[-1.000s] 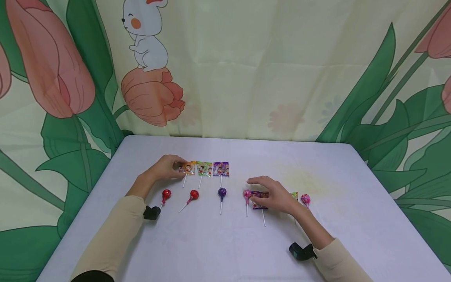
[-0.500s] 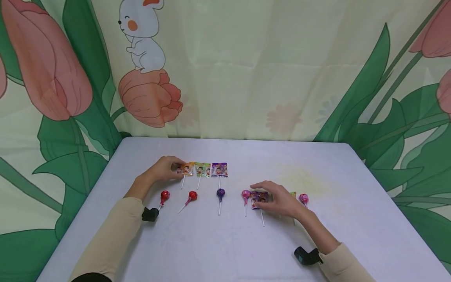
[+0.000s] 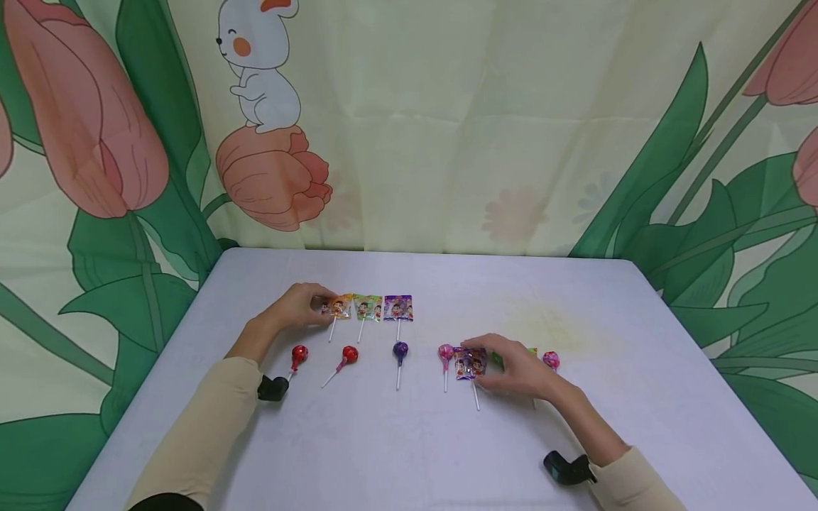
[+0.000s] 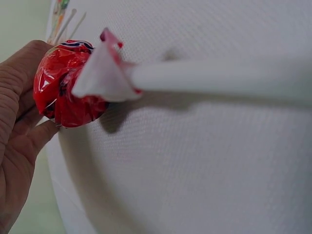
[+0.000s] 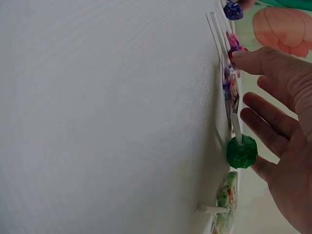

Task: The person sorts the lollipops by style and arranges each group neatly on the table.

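on the white table (image 3: 383, 447), i have the right hand (image 3: 520, 370) spread around the near purple packet (image 3: 471, 363), thumb at its near edge; contact unclear. green lollipop (image 5: 242, 152) just beside that hand. pink lollipop (image 3: 445, 352) left of the packet; two red lollipops (image 3: 349, 354) farther left. beyond, left hand (image 3: 297, 305) at the orange packet's (image 3: 341, 306) left end; i cannot tell if it grips. then curtain (image 3: 434, 142).

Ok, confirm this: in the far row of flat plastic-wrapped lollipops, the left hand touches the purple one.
Wrong lollipop: in that far row, the left hand touches the orange flat plastic-wrapped lollipop, not the purple one. The head view shows it.
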Tool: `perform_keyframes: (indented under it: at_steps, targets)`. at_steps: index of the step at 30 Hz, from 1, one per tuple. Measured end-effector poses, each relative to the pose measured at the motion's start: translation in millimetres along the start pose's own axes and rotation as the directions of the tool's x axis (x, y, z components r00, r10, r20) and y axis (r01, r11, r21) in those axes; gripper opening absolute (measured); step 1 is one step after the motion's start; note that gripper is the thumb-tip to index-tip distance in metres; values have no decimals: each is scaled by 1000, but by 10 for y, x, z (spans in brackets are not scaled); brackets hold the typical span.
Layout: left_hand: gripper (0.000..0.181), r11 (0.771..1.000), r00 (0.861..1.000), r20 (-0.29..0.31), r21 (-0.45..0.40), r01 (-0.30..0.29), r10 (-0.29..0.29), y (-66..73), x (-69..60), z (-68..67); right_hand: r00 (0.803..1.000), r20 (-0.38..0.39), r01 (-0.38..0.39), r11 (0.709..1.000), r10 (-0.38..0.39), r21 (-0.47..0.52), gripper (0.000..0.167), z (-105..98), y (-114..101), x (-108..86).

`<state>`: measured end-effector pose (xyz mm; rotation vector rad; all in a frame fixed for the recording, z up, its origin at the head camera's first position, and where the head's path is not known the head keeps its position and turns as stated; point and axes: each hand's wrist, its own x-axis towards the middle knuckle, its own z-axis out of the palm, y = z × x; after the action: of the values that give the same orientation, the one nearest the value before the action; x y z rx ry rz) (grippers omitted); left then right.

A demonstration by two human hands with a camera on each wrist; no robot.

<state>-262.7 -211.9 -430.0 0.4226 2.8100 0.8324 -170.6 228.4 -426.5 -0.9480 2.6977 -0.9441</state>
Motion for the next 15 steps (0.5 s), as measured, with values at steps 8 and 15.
perform_keyframes:
  at_steps: [8,15]
  targets:
    - [51,1000,1000,0,-11,8,-8,8,-8,-1,1000,29,4,1000,-3,-17,61,6,39,-24]
    - [51,1000,1000,-4,-7,-5,5,-14,3,4,999,32,25,1000,-25,-5,58,3,86,-16]
